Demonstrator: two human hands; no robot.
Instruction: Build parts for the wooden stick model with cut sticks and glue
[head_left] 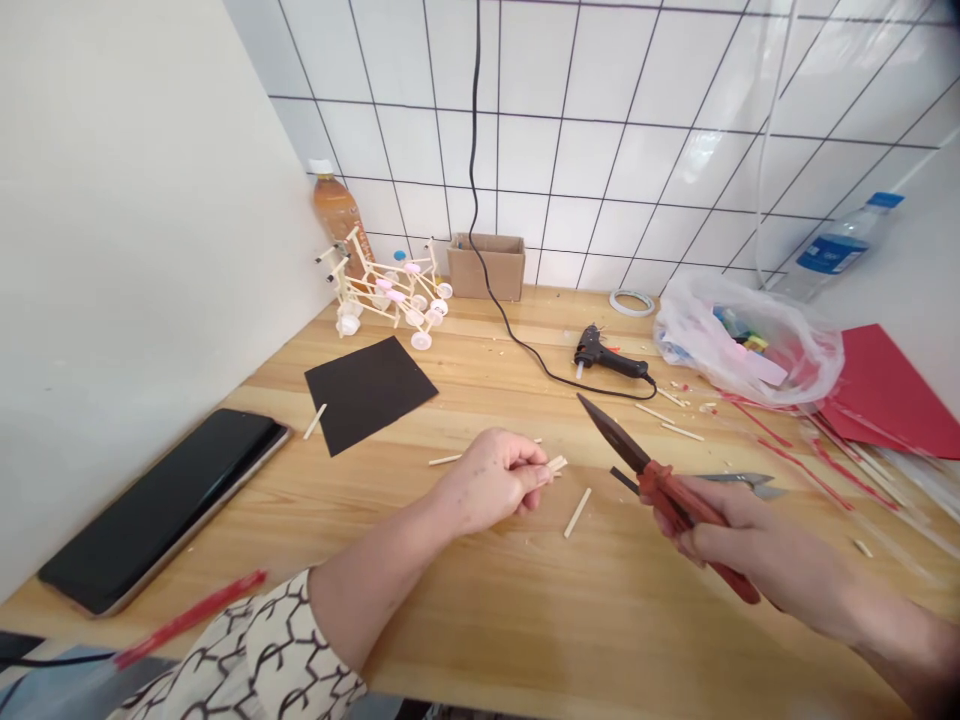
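My left hand (501, 474) is closed near the middle of the table, pinching short pale wooden sticks (556, 465) whose ends poke out past the thumb. A loose stick (577, 513) lies just right of it, and another stick (445, 460) lies on its left, partly behind the hand. In my right hand (739, 530) is a knife (615, 432) with a dark pointed blade and a reddish handle, raised over the table and tipped up to the left. Beneath it lie a small black strip (624, 481) and a metal tool (750, 482), largely covered by the hand.
Stick-built models with white wheels (390, 295) stand back left before a tea bottle (337, 208). Black card (371, 392) and a phone (165, 505) lie left. Behind are a cardboard box (487, 268), corded glue gun (611, 357), tape roll (631, 303), plastic bag (750, 340) and red card (892, 390).
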